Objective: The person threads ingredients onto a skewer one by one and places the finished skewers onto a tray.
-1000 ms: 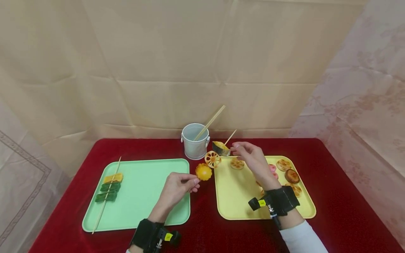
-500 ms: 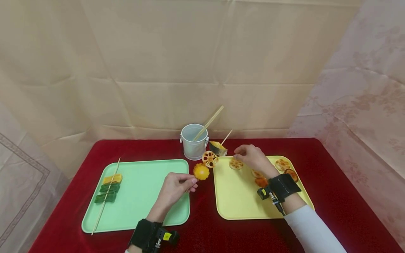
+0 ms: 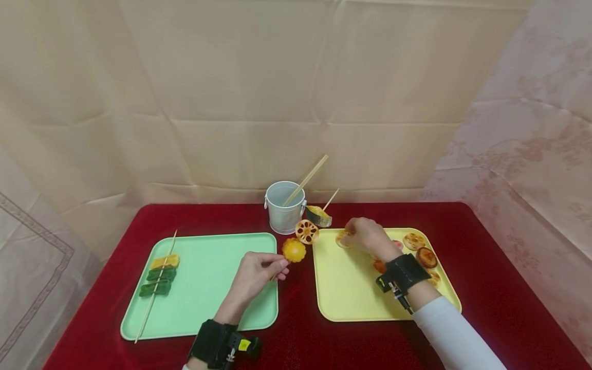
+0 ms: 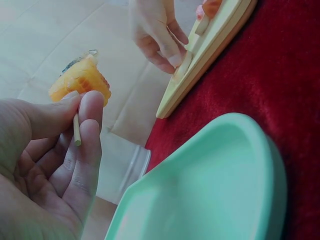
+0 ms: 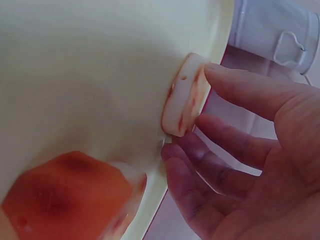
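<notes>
Between its thumb and fingers my left hand (image 3: pixel 260 275) pinches the lower end of a bamboo skewer (image 4: pixel 77 131). Threaded along that skewer are a yellow scalloped piece (image 3: pixel 294 250), a holed lotus root slice (image 3: pixel 307 232) and a dark-rinded yellow wedge (image 3: pixel 318 216); its bare tip sticks out beyond the wedge. My right hand (image 3: pixel 370 237) reaches down to the far left corner of the yellow tray (image 3: pixel 342 295). There, its thumb and fingertips grip the edges of another lotus root slice (image 5: pixel 182 97). An orange piece (image 5: pixel 70 195) lies close by on the tray.
A green tray (image 3: pixel 217 267) on the left holds a skewer with yellow and green pieces (image 3: pixel 159 275). A small white bucket (image 3: pixel 285 216) with skewers stands at the back. Browned round slices (image 3: pixel 413 241) lie on the yellow tray's right, over the red cloth (image 3: pixel 305 339).
My right hand has come away from the skewer's wedge and lowered onto the lotus root slice in the yellow tray. The left hand keeps holding the skewer nearly still.
</notes>
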The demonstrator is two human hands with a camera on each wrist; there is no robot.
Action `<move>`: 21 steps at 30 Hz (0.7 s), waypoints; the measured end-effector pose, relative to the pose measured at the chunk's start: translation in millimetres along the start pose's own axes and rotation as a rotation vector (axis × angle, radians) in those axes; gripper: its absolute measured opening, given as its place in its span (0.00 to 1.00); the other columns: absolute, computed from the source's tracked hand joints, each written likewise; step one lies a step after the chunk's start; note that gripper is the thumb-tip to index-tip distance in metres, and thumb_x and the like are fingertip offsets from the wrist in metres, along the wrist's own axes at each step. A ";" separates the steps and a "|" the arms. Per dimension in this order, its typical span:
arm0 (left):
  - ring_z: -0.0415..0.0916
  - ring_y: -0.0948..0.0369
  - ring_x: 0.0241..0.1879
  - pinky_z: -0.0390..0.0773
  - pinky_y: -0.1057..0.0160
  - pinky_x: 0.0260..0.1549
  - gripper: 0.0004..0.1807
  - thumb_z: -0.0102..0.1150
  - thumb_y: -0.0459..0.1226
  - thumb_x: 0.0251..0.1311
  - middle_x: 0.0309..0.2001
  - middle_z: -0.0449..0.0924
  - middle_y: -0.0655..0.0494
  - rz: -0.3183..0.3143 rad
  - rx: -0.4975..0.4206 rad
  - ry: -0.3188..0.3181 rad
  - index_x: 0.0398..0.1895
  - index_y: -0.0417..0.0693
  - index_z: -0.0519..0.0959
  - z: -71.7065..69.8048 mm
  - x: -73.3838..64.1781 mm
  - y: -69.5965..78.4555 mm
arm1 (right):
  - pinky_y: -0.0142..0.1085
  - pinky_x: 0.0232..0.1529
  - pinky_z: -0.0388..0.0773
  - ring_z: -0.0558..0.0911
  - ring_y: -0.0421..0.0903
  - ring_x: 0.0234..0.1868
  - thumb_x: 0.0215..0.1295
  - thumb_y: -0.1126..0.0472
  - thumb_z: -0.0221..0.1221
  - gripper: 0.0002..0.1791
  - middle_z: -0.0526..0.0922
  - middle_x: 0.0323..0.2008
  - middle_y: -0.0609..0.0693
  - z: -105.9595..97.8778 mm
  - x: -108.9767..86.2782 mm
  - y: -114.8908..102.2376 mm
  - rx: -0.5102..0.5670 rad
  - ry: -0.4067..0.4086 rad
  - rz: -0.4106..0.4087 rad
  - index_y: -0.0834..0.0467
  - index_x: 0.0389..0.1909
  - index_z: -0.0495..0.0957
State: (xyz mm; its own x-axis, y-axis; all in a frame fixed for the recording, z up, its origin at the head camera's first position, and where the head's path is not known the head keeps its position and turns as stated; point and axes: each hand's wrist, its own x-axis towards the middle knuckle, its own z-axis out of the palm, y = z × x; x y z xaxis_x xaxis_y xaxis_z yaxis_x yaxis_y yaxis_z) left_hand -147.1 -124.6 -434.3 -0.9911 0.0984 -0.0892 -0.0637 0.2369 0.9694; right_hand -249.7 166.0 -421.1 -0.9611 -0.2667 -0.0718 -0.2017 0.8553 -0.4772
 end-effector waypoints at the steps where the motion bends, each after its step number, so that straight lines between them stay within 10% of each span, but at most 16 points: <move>1: 0.86 0.55 0.28 0.86 0.61 0.34 0.09 0.66 0.32 0.68 0.30 0.87 0.48 0.000 -0.002 0.000 0.44 0.35 0.88 0.0 0.1 0.0 | 0.44 0.41 0.73 0.76 0.51 0.38 0.61 0.57 0.72 0.17 0.82 0.37 0.54 0.4 -0.1 -0.1 -0.009 -0.001 -0.003 0.64 0.46 0.83; 12: 0.86 0.52 0.29 0.85 0.62 0.33 0.09 0.66 0.31 0.68 0.30 0.87 0.47 0.002 -0.011 -0.008 0.45 0.34 0.88 -0.6 0.6 0.1 | 0.46 0.44 0.73 0.74 0.53 0.45 0.58 0.55 0.74 0.18 0.80 0.36 0.54 1.2 -0.9 -5.3 -0.102 -0.011 0.011 0.65 0.41 0.84; 21: 0.86 0.52 0.29 0.85 0.63 0.32 0.09 0.66 0.31 0.68 0.30 0.87 0.47 0.017 -0.015 -0.009 0.44 0.33 0.88 -1.2 0.3 -0.9 | 0.38 0.31 0.67 0.73 0.47 0.29 0.62 0.59 0.71 0.09 0.77 0.27 0.48 2.3 -7.1 -4.1 0.005 0.044 -0.034 0.60 0.35 0.82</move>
State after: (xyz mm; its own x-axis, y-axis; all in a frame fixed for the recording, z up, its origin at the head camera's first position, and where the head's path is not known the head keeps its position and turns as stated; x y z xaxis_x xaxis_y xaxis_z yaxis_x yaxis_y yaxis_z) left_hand -147.4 -126.0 -434.9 -0.9910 0.1108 -0.0748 -0.0488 0.2206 0.9741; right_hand -241.6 163.3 -420.7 -0.9610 -0.2760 -0.0171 -0.2337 0.8439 -0.4829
